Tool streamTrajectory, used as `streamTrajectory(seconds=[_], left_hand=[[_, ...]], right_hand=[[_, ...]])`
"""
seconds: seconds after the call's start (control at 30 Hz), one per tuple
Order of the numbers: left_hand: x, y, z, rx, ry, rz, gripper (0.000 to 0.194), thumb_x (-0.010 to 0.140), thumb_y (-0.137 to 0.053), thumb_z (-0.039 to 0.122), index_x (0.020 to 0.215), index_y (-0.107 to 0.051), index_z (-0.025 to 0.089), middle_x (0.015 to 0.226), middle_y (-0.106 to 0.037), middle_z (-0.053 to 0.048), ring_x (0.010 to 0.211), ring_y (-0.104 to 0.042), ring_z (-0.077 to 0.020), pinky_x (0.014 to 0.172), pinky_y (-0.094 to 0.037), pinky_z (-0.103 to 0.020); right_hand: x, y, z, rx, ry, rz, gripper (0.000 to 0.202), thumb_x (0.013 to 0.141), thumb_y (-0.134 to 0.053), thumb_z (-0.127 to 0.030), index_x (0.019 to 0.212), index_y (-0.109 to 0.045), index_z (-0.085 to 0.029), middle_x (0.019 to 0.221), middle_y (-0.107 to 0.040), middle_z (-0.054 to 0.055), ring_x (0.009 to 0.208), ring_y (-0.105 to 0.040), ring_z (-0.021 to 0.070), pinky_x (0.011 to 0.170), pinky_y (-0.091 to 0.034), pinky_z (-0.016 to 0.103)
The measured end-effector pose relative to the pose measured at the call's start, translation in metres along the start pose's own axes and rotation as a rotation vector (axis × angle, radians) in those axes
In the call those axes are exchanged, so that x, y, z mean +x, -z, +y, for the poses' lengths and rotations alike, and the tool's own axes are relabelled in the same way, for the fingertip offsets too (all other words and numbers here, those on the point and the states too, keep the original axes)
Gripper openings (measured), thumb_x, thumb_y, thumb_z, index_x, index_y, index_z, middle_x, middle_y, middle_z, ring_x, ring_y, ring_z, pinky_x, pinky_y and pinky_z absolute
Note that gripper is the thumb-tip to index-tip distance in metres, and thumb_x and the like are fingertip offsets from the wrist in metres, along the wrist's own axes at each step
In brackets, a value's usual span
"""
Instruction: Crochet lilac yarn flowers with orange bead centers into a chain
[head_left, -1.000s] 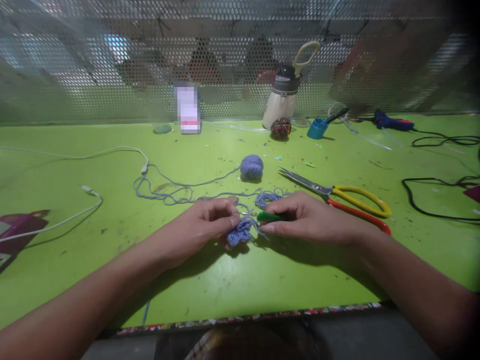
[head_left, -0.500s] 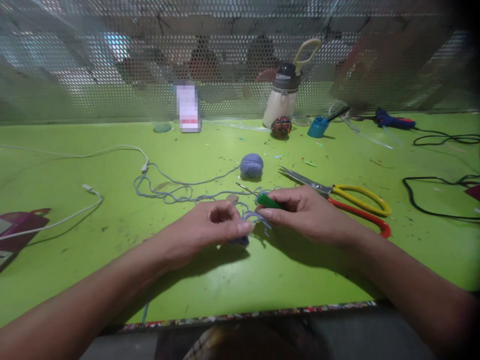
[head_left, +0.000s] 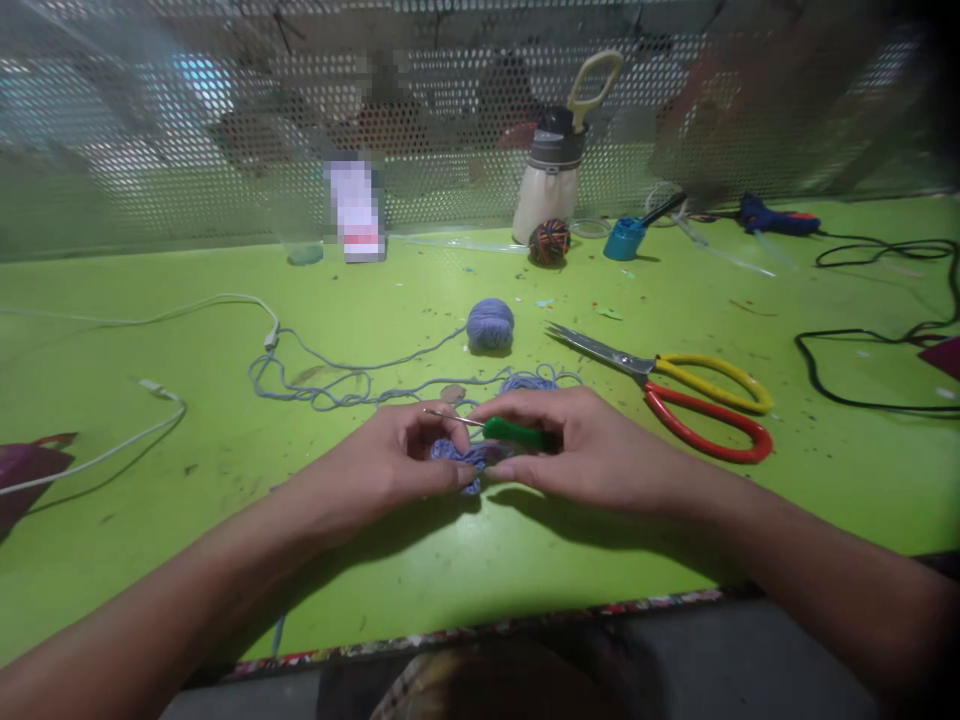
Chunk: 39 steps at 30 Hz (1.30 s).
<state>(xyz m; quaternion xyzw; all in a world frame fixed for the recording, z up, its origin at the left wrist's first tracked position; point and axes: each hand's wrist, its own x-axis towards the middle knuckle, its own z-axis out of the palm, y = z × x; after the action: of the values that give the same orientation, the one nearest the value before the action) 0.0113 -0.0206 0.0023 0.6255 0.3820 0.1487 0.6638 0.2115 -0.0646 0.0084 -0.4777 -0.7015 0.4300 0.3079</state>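
Observation:
A small crocheted piece (head_left: 454,453) of blue-violet yarn is pinched between the thumb and fingers of my left hand (head_left: 405,455). My right hand (head_left: 577,440) is closed around a crochet hook (head_left: 514,433) with a green handle, its thin metal shaft pointing left over the piece. The thumb and forefinger of that hand also reach the right edge of the crochet work. Just behind my right hand lies a loose bundle of the same yarn (head_left: 529,381). Farther back sits a ball of blue-violet yarn (head_left: 490,325), its strand looping away to the left.
Scissors (head_left: 637,368) with yellow and red handles lie right of my hands. Along the perforated metal screen (head_left: 442,130) stand a phone (head_left: 356,210), a bottle (head_left: 549,185), a multicoloured yarn ball (head_left: 550,242), a blue pot (head_left: 625,239) and a glue gun (head_left: 778,216). White cables (head_left: 180,310) run at left.
My right hand has turned and come in closer to my left, the hook now lying over the crochet piece. More of the piece and the yarn bundle shows. The whole view has shifted slightly.

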Motion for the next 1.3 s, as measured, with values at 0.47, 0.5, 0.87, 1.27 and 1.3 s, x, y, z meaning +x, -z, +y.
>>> streamTrajectory(seconds=[0.47,0.5,0.87,1.27,1.3], left_hand=[[-0.003,-0.001,0.007,0.028,0.04,-0.082,0.014,0.075,-0.066,0.022,0.088,-0.066,0.017,0.086,-0.066,-0.004,0.081,-0.058,-0.0182,0.078,-0.041,-0.033],[-0.003,-0.001,0.007,0.041,0.042,-0.094,0.013,0.076,-0.065,0.022,0.088,-0.066,0.017,0.087,-0.066,-0.004,0.082,-0.058,-0.0186,0.079,-0.041,-0.034],[-0.003,0.002,0.007,0.108,0.055,-0.076,0.017,0.081,-0.064,0.034,0.083,-0.07,0.018,0.086,-0.068,-0.004,0.084,-0.059,-0.0199,0.079,-0.042,-0.033],[-0.003,0.002,0.009,0.051,-0.001,0.026,0.017,0.08,-0.068,0.033,0.079,-0.067,0.016,0.075,-0.064,-0.003,0.07,-0.054,-0.016,0.069,-0.038,-0.03],[-0.004,0.003,0.01,0.075,-0.018,0.025,0.017,0.08,-0.068,0.034,0.08,-0.068,0.016,0.076,-0.065,-0.004,0.071,-0.054,-0.0162,0.069,-0.038,-0.03]], right_hand=[[-0.002,0.005,-0.001,-0.274,0.15,0.008,0.027,0.088,-0.056,-0.026,0.063,-0.058,-0.016,0.056,-0.048,-0.003,0.054,-0.041,0.0094,0.053,-0.03,0.024],[-0.001,0.005,0.0,-0.278,0.177,0.004,0.026,0.088,-0.055,-0.025,0.063,-0.058,-0.016,0.057,-0.049,-0.003,0.055,-0.041,0.0096,0.054,-0.031,0.024],[0.002,0.005,0.008,-0.351,0.292,0.004,0.022,0.089,-0.051,-0.021,0.068,-0.056,-0.016,0.062,-0.05,-0.002,0.059,-0.043,0.0105,0.058,-0.032,0.024],[0.015,0.028,0.021,-0.284,-0.032,0.185,0.027,0.092,-0.052,-0.032,0.095,-0.07,-0.012,0.088,-0.069,0.007,0.075,-0.058,0.0173,0.067,-0.042,0.029],[0.018,0.032,0.027,-0.373,-0.058,0.192,0.026,0.092,-0.051,-0.029,0.097,-0.071,-0.013,0.09,-0.07,0.008,0.077,-0.06,0.0182,0.068,-0.043,0.029]])
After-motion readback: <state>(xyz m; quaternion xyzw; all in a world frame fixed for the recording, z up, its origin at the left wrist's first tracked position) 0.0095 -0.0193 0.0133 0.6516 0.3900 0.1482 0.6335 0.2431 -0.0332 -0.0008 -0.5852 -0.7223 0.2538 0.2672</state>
